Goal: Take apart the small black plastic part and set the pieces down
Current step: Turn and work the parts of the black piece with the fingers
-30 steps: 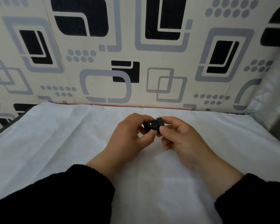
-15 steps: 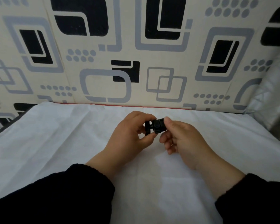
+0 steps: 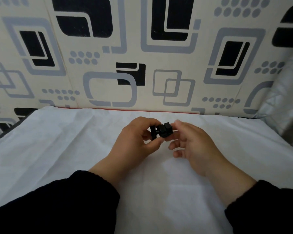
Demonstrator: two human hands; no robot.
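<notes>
The small black plastic part is held above the white cloth, a little past the middle. It has a flat disc at its left end, a short neck and a blocky body to the right. My left hand pinches the disc end between the thumb below and the fingers curled over the top. My right hand is just right of the body, its fingers loosely spread and slightly blurred. Its index fingertip is close to the part's right end; whether it touches I cannot tell. Both black sleeves fill the bottom corners.
The white cloth covers the whole work surface, with a thin red edge at the back. A patterned panel with grey and black shapes stands upright behind it. A pale draped fabric rises at the right edge.
My right hand has let go of the part's right end and its fingers have spread. The left hand keeps its pinch, and the part has turned slightly.
</notes>
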